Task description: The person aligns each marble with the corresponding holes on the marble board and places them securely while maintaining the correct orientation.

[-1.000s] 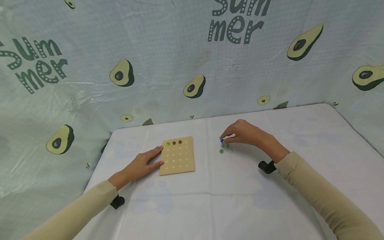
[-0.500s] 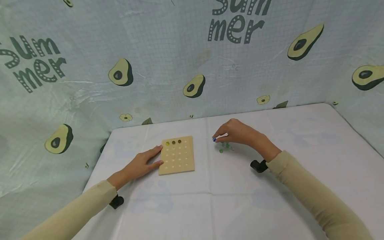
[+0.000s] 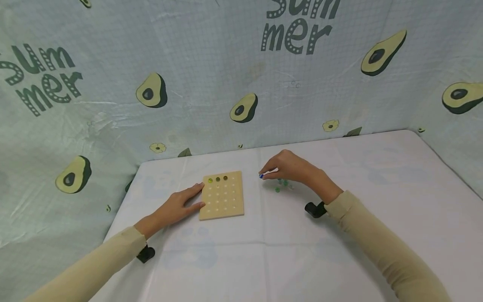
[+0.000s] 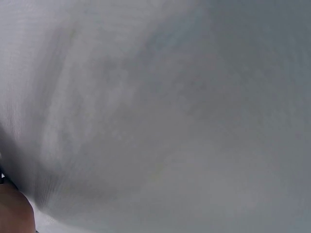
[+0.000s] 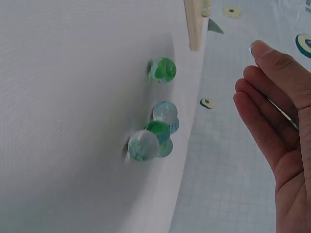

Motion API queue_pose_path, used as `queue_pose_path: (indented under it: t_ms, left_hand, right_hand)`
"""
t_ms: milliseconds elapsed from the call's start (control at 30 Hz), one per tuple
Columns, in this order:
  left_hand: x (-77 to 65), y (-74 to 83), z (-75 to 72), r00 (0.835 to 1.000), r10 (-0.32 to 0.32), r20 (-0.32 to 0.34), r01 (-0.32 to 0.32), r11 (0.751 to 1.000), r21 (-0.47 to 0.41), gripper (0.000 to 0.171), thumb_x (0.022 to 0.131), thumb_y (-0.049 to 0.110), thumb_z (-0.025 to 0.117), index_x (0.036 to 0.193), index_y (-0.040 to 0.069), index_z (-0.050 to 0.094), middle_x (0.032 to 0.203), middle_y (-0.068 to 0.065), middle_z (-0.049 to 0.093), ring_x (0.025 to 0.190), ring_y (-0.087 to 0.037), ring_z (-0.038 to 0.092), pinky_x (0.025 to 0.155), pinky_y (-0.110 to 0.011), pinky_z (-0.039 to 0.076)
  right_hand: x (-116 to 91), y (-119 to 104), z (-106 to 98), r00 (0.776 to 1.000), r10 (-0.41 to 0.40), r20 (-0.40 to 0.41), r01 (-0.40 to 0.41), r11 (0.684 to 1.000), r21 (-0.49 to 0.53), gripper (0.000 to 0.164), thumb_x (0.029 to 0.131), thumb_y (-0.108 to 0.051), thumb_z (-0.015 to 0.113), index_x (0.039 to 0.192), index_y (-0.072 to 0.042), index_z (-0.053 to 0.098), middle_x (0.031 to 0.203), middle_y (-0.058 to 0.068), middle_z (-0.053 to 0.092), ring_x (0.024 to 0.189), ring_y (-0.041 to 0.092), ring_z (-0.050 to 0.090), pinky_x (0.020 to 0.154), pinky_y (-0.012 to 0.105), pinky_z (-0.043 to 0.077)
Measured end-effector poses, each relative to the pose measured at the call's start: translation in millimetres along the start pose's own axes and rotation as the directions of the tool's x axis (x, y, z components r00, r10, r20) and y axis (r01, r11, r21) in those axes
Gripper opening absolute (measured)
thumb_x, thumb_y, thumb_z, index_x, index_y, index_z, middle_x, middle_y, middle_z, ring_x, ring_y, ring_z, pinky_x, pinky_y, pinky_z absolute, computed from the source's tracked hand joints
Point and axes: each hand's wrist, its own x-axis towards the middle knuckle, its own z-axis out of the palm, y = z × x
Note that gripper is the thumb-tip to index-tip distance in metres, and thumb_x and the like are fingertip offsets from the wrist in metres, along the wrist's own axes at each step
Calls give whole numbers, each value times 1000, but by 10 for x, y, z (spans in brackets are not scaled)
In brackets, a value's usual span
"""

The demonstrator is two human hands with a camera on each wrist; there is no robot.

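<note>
A pale wooden board (image 3: 222, 195) with rows of shallow round hollows lies on the table; three yellowish and dark marbles (image 3: 217, 179) sit in its far row. My left hand (image 3: 181, 205) rests at the board's left edge, thumb and fingers spread along it. Above the table, right of the board, my right hand (image 3: 290, 165) pinches a blue marble (image 3: 261, 176) between thumb and fingertips. In the right wrist view that hand (image 5: 279, 111) nearly hides the marble. Several green and clear glass marbles (image 5: 158, 131) lie in a loose group on the cloth below it.
A white cloth (image 3: 241, 260) covers the table. Behind it hangs a sheet printed with avocados (image 3: 244, 108). Black wrist cameras (image 3: 315, 209) are strapped under both sleeves. The left wrist view shows mostly blurred cloth (image 4: 160, 121).
My right hand has moved left with the blue marble, away from the marble group and toward the board. The left hand and board have stayed in place.
</note>
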Motion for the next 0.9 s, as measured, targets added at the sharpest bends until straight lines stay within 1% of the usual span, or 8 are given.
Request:
queue_pose_path:
  t_ms: [167,233,300,400,500,767,900]
  left_hand:
    - [-2,3,0,1000,1,4,-1,1000,-5,79,99,53,61,162,17,29,163,-13,32,150,-34,32,118,-56,32]
    - [-1,8,-5,1000,7,3,-7,1000,1,79,100,53,61,162,16,29,163,-14,32,149,-34,33,118,-56,32]
    - [-1,12,-13,1000,10,1,-10,1000,1,79,100,52,61,162,16,29,163,-15,33,149,-35,33,118,-57,32]
    - [-3,14,-14,1000,7,0,-7,1000,7,79,100,52,61,162,16,30,162,-15,33,149,-36,34,117,-57,33]
    - [-3,12,-12,1000,3,0,-3,1000,6,79,99,53,61,162,16,30,162,-15,33,149,-35,34,117,-57,33]
    - [1,1,-18,1000,6,-1,-6,1000,-3,78,99,53,62,161,18,31,162,-13,34,149,-34,34,117,-56,34]
    - [1,-2,-19,1000,10,0,-10,1000,-6,78,99,53,62,162,17,31,162,-13,34,149,-33,34,117,-56,34]
  right_hand:
    - [56,-43,26,1000,15,6,-15,999,30,20,88,-15,82,106,-9,82,100,1,79,90,15,75,78,35,62]
    - [79,-44,52,1000,12,8,-12,999,39,19,88,-15,82,106,-9,82,99,1,79,91,14,75,79,34,62]
    - [99,-39,83,1000,-1,6,1,999,47,19,87,-14,82,106,-8,82,99,1,79,91,14,75,79,32,62]
    - [126,-28,130,999,-42,-6,42,998,52,19,87,-14,82,105,-8,82,98,2,79,90,13,75,78,30,61]
    - [150,-33,156,998,-57,-9,58,997,56,19,87,-14,82,105,-7,82,99,2,79,89,13,75,78,29,61]
    - [209,-71,196,1000,-26,13,24,997,78,19,89,-17,81,106,-9,82,100,1,79,92,12,75,80,28,61]
    - [242,-71,215,999,-33,11,32,997,65,19,90,-20,80,106,-9,82,100,0,79,91,11,75,80,28,61]
